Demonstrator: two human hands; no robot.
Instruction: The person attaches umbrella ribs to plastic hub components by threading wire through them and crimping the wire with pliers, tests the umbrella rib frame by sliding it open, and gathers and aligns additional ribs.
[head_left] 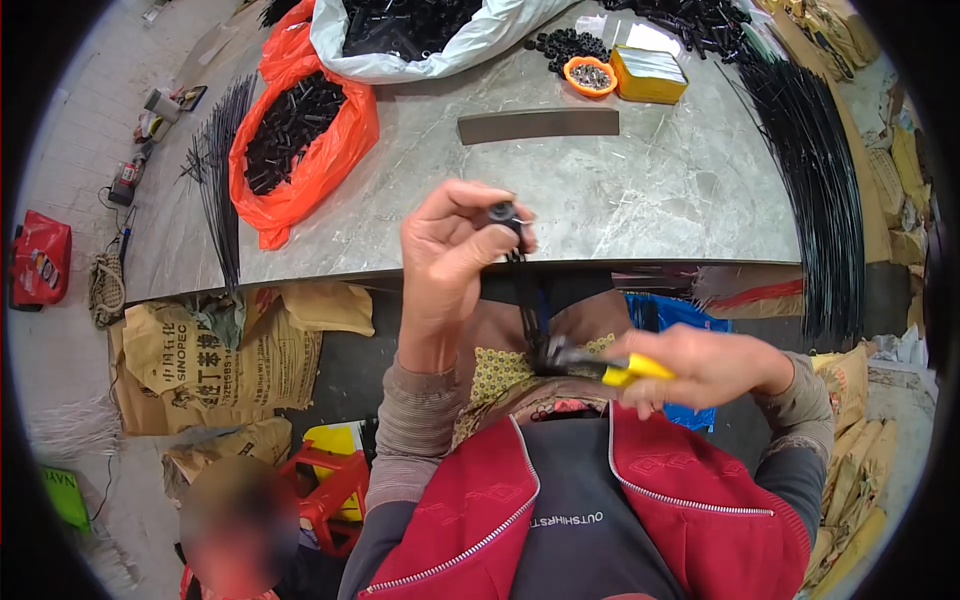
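Note:
Near the table's front edge, my left hand pinches a black cylindrical part between thumb and fingers. Thin black strands hang from it toward my lap. My right hand is closed around the yellow handles of pliers. The pliers' metal head points left and lies at the lower end of the strands; whether its jaws grip them is too small to tell. Beyond my hands, a flat grey bar lies on the grey marbled table.
An orange bag and a white bag hold black parts. An orange bowl of small metal pieces stands beside a yellow box. Black strands cover the right edge. Another person is at the lower left near a red stool.

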